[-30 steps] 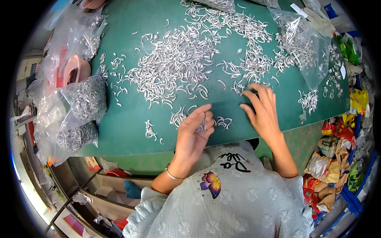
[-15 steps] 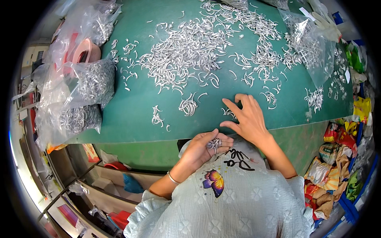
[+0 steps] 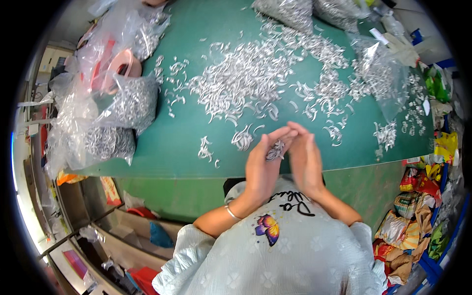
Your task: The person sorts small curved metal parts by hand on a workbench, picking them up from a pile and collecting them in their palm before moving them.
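My two hands meet over the front edge of the table. A small bunch of curved silvery metal pieces lies in the cupped palm of my left hand. Beside it is my right hand, its fingers straight and nearly flat, with the tips against the left fingertips. Motion blurs both hands a little. Just left of them on the green table sits a small pile of the same pieces. A big heap of loose curved pieces spreads farther back.
Clear plastic bags filled with metal pieces stand at the left around a pink container. Another such bag lies at the right, with more at the back. Smaller piles dot the right side. Colourful sacks fill the right floor.
My right hand has left the tabletop and come against my left. The left hand has risen forward over the table edge with the metal pieces. The view has shifted slightly.
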`<action>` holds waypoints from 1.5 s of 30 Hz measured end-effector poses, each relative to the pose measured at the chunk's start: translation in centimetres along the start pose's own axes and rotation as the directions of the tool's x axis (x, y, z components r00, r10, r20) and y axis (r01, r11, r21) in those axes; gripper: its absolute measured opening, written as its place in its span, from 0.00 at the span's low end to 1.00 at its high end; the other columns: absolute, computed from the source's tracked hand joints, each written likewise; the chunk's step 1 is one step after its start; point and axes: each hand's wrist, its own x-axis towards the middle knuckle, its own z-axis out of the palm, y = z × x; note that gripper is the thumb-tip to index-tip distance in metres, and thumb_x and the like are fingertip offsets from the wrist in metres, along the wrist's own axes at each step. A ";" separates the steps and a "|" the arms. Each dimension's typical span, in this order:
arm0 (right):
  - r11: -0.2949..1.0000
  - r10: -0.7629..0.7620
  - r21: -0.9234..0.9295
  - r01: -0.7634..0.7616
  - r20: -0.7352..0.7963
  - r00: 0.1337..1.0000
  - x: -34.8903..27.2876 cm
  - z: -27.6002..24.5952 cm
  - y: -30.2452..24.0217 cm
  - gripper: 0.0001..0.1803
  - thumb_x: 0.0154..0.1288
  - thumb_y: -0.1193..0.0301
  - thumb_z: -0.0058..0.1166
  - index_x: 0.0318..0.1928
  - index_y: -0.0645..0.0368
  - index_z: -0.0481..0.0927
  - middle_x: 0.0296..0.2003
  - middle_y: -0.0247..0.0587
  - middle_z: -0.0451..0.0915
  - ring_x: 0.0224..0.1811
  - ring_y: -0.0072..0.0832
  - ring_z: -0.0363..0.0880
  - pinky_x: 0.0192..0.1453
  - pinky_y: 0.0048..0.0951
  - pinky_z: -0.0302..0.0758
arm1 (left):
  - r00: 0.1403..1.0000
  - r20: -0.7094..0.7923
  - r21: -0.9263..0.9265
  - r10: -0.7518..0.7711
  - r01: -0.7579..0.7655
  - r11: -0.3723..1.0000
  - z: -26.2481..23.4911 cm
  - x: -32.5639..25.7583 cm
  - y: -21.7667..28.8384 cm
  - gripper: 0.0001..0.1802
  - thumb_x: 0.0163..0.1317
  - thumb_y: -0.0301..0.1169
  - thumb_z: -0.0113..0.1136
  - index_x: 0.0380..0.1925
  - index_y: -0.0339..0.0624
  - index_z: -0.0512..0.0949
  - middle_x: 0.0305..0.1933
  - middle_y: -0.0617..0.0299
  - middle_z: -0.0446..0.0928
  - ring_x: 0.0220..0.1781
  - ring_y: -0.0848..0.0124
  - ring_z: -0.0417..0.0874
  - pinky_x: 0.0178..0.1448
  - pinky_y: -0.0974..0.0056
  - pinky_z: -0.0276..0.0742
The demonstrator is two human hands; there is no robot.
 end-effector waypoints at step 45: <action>0.535 -0.327 -0.719 0.443 0.307 0.894 38.4 4.7 -20.9 0.15 0.71 0.66 0.49 0.44 0.67 0.80 0.37 0.48 0.80 0.39 0.38 0.80 0.44 0.35 0.76 | 0.662 0.749 0.662 -0.035 -0.750 -0.005 -5.1 2.9 -2.5 0.27 0.55 0.18 0.60 0.58 0.38 0.73 0.67 0.54 0.67 0.73 0.54 0.63 0.73 0.51 0.64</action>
